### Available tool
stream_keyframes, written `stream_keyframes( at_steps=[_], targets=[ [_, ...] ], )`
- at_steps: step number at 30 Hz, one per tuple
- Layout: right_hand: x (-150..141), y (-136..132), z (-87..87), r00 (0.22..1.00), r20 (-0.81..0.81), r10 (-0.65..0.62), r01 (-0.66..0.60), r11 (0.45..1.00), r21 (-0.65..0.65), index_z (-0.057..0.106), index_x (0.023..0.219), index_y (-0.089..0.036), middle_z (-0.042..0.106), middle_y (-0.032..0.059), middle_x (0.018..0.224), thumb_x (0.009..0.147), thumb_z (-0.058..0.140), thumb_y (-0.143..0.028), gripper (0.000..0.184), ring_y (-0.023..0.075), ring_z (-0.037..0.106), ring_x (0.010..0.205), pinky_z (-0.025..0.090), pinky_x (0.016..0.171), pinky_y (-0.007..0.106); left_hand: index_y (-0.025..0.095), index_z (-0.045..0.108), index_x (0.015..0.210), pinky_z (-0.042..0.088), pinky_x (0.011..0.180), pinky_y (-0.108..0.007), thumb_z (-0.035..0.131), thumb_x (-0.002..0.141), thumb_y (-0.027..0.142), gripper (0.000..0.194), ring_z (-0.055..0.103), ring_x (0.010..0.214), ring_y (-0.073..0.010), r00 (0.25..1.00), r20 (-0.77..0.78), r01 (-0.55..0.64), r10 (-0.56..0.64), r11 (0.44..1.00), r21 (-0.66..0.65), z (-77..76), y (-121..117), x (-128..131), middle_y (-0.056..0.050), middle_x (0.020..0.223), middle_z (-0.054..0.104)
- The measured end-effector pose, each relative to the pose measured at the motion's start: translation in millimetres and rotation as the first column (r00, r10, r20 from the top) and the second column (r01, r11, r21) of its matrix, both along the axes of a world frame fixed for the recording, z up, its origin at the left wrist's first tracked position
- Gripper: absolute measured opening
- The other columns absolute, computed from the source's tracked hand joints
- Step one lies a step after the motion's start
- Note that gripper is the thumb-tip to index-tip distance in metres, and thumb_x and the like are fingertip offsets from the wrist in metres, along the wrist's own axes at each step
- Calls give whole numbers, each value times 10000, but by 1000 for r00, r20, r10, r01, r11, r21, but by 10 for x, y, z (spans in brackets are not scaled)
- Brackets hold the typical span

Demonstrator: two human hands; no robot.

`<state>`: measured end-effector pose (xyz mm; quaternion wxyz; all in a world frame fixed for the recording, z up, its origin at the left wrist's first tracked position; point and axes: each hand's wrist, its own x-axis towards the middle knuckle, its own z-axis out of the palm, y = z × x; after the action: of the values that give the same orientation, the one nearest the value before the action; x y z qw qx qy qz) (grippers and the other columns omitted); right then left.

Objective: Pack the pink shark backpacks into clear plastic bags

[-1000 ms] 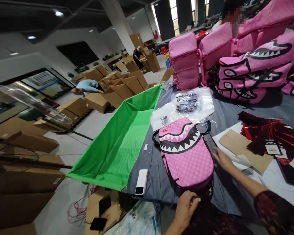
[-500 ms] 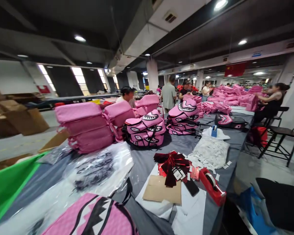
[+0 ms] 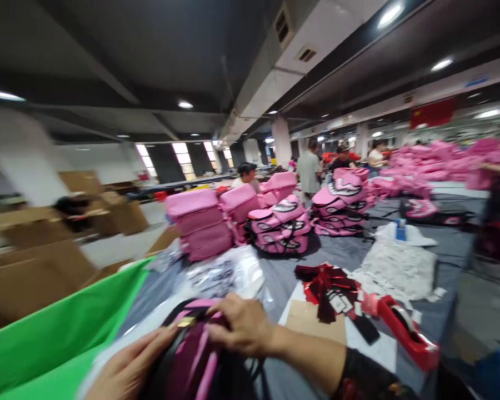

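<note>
A pink and black backpack [image 3: 191,361] stands on edge at the front of the table, blurred by motion. My left hand [image 3: 129,358] grips its left side, with the fingers reaching toward a small yellowish patch on the upper edge. Over the top edge my right hand [image 3: 244,325] is closed, fingers bent and thumb pressed against the pink fabric. The lower part of the bag drops out of view. Just beyond it lie clear plastic bags [image 3: 229,272] with dark print.
Stacked pink backpacks [image 3: 279,228] stand farther back. Dark red tags [image 3: 329,286], brown cardboard [image 3: 312,321], a phone [image 3: 364,329] and a red tape dispenser [image 3: 408,333] lie at right. Green sheeting [image 3: 87,316] and cartons [image 3: 37,272] are at left. A person [image 3: 309,169] stands behind.
The view has swung left. Both my hands have come into view, holding a backpack upright; earlier a pink shark-mouth backpack lay at the bottom edge with neither hand showing.
</note>
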<state>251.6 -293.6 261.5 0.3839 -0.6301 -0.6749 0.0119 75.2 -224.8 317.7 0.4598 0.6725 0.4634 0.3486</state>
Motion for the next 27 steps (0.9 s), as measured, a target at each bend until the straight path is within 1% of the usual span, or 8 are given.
stream_keyframes(
  at_steps=[4, 8, 12, 15, 17, 21, 23, 27],
  targets=[
    [43, -110, 86, 997, -77, 27, -30, 999, -44, 652, 1104, -246, 702, 6, 970, 749, 796, -550, 490, 183, 659, 820, 450, 692, 280, 163, 744, 759, 512, 677, -266, 855, 438, 732, 663, 607, 714, -170, 952, 196, 274, -237, 943, -190, 85, -284, -12, -9, 722, 710],
    [234, -75, -17, 978, 202, -61, 80, 993, -89, 617, 831, -259, 652, -8, 664, 754, 720, -393, 186, 173, 578, 569, 251, 518, 288, 139, 661, 741, 348, 596, -217, 725, 732, 665, 530, 397, 623, -90, 852, 100, 518, -514, 856, -11, -47, -496, 41, 42, 648, 486],
    [370, -278, -156, 976, 220, 9, -18, 999, 38, 590, 758, -285, 663, 4, 600, 835, 629, -409, 151, 189, 586, 490, 277, 458, 305, 143, 706, 919, 330, 605, -232, 610, 910, 480, 350, 395, 654, -100, 762, 42, 642, -646, 762, 84, -124, -821, 13, 37, 714, 466],
    [433, -524, -249, 984, 106, 143, -154, 982, 110, 547, 752, -301, 604, -14, 551, 906, 566, -481, 237, 176, 555, 449, 350, 424, 301, 167, 716, 865, 340, 602, -244, 555, 984, 416, 320, 429, 635, -105, 781, -159, 622, -603, 732, 278, -190, -917, 17, 36, 676, 482],
    [475, -674, -318, 976, 28, 215, -217, 972, 94, 536, 741, -306, 599, -9, 575, 954, 520, -490, 282, 168, 544, 463, 406, 438, 292, 173, 706, 855, 391, 646, -257, 441, 1051, 372, 385, 484, 661, -123, 854, -350, 517, -385, 699, 494, -251, -871, 70, 4, 705, 559],
    [577, -878, -509, 974, 17, 228, -228, 971, 76, 664, 813, -322, 662, 42, 702, 987, 482, -466, 289, 216, 624, 618, 534, 580, 311, 174, 635, 1263, 486, 883, -339, 424, 1063, 278, 309, 594, 1014, -211, 843, -536, 478, -49, 527, 703, -342, -690, 251, -94, 1173, 693],
    [613, -933, -588, 984, 48, 173, -178, 977, 116, 710, 865, -332, 669, 53, 710, 985, 481, -443, 282, 243, 658, 667, 561, 626, 330, 212, 633, 1266, 452, 969, -365, 498, 1045, 284, 269, 566, 1114, -219, 800, -590, 559, -108, 489, 669, -319, -642, 316, -51, 1263, 684],
    [619, -953, -561, 988, 121, 98, -122, 971, 205, 705, 843, -293, 672, 40, 670, 1008, 450, -434, 334, 206, 655, 583, 518, 531, 290, 194, 665, 867, 397, 894, -342, 502, 1047, 392, 314, 553, 925, -176, 741, -599, 636, -304, 605, 479, -143, -673, 344, -8, 909, 691]
  ],
)
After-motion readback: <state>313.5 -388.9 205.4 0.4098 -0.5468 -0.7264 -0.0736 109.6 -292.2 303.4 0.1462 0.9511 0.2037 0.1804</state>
